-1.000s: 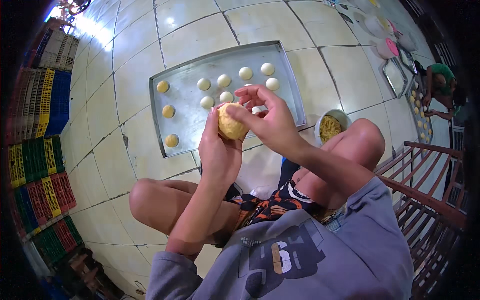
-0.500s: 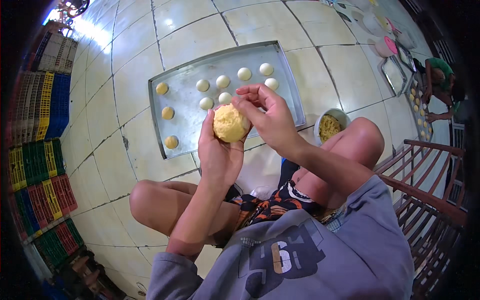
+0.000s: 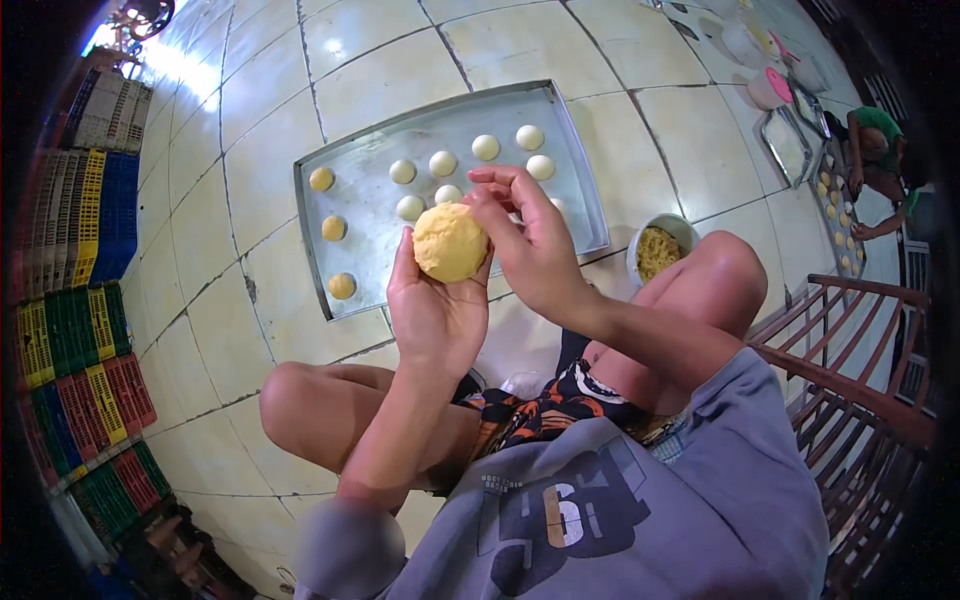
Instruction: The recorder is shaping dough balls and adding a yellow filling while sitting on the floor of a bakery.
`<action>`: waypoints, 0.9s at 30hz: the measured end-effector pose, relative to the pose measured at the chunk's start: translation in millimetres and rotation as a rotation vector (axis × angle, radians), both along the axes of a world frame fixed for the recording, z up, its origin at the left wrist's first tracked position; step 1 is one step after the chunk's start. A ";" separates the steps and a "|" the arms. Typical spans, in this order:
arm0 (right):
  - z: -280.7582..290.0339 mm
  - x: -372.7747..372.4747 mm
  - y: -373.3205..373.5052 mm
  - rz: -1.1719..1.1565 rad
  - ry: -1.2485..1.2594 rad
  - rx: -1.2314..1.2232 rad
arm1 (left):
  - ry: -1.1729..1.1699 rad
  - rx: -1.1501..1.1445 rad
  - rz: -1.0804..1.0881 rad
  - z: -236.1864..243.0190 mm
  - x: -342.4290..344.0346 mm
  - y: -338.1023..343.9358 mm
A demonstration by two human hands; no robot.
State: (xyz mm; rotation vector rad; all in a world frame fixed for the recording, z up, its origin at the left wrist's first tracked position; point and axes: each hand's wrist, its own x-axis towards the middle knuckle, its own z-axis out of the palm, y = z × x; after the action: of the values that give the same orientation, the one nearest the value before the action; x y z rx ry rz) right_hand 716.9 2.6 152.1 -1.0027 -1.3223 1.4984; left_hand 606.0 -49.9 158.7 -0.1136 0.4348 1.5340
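Observation:
A large, rough-surfaced yellow dough ball [image 3: 450, 243] rests in my left hand [image 3: 433, 318], its fingers cupped beneath and around it. Against the upper right edge of the ball, my right hand [image 3: 537, 235] curls its thumb and fingers, pinching at the rim; its fingertips are partly hidden. Beyond both hands lies a shallow metal tray [image 3: 375, 262] on the floor. Several white dough balls [image 3: 485, 147] sit in its middle and right part, some hidden behind my hands. A short column of yellow dough balls [image 3: 334, 228] lines its left side.
A bowl of yellow shredded filling [image 3: 658, 252] stands by my right knee. Stacked plastic crates [image 3: 105, 215] line the left. At the right are a slatted wooden rack [image 3: 860, 375], a pink container [image 3: 769, 89] and a co-worker [image 3: 877, 150] beside another tray of dough balls [image 3: 838, 215].
The dough ball has turned in my left hand, showing a smoother, rounder face, and shifted slightly left. My right hand stays at its edge with small finger movement.

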 end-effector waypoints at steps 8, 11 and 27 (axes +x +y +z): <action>6.8 -0.3 -8.4 0.074 -0.086 0.092 | -0.078 -0.012 0.023 -0.2 -1.3 0.6; 0.6 -1.1 -4.8 0.009 -0.052 0.049 | -0.130 -0.011 0.059 5.2 -0.4 0.7; 9.2 37.6 14.4 0.322 -0.646 1.238 | 0.334 -0.286 -0.109 24.7 1.4 1.3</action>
State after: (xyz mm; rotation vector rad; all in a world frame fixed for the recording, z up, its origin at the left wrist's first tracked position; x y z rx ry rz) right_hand 754.5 17.0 161.3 -0.4106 -2.4589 0.2583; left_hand 607.4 -48.6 183.4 -0.0538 0.9121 1.3792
